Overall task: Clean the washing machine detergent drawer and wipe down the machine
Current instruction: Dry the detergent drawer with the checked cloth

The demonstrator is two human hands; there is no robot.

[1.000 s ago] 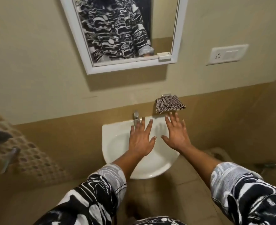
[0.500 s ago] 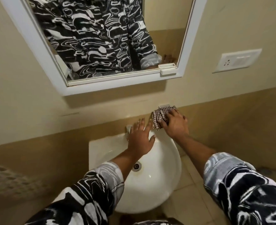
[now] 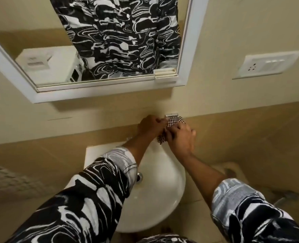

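A small checkered cloth [image 3: 173, 121] hangs from a little holder [image 3: 171, 114] on the wall just above a white washbasin [image 3: 161, 193]. Both hands are on the cloth. My left hand [image 3: 150, 126] grips its upper left part and my right hand [image 3: 181, 137] covers and holds its lower part. Much of the cloth is hidden under the fingers. A white washing machine [image 3: 45, 64] shows only as a reflection in the mirror, with a panel on its top. The detergent drawer itself is not clearly seen.
A white-framed mirror [image 3: 103, 92] hangs above the basin and reflects the person's patterned shirt. A white socket plate [image 3: 266, 64] sits on the wall at the right. The basin drain [image 3: 139, 177] shows beside my left sleeve. Beige tiles line the lower wall.
Both hands rose from over the basin to the cloth on the wall. The right hand reached it first, then the left joined. The view moved closer and tilted up.
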